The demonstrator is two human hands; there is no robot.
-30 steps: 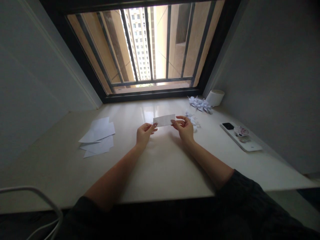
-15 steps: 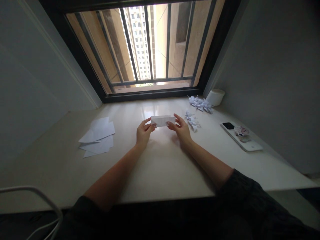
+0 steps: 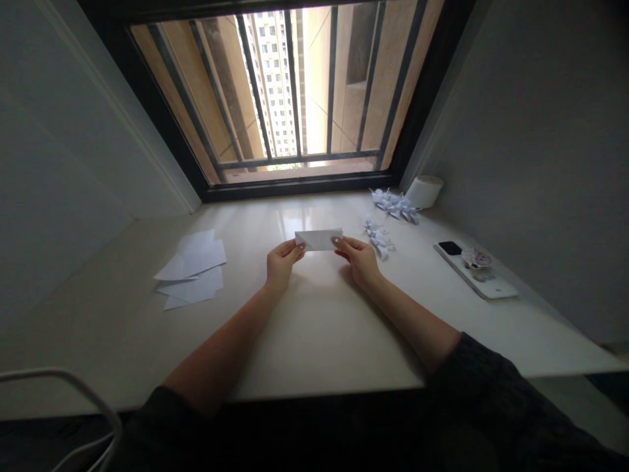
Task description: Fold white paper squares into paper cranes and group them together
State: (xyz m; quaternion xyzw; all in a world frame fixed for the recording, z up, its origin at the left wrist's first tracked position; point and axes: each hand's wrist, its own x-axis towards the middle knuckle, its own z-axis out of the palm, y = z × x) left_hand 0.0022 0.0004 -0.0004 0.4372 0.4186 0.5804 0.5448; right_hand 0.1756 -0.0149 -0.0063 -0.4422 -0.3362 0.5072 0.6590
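Note:
Between my two hands is a folded strip of white paper (image 3: 318, 240), held level above the white ledge (image 3: 314, 341). My left hand (image 3: 282, 262) pinches its left end, thumb in front and fingers behind. At the other end, my right hand (image 3: 362, 259) grips the paper between thumb and fingers. A diagonal crease shows near the paper's left end. Just right of my right hand lies a small group of folded white paper pieces (image 3: 377, 239).
Loose white sheets (image 3: 194, 269) lie overlapped at the left. More folded paper pieces (image 3: 396, 204) sit beside a white roll (image 3: 425, 191) at the back right. A phone (image 3: 474, 270) lies at the right. A white cable (image 3: 63, 372) curves at lower left; a barred window (image 3: 295, 187) stands behind.
My right thumb has slid toward the paper's right end, and its raised fingers have closed in behind the strip. The paper has shifted slightly left. My left hand keeps its pinch.

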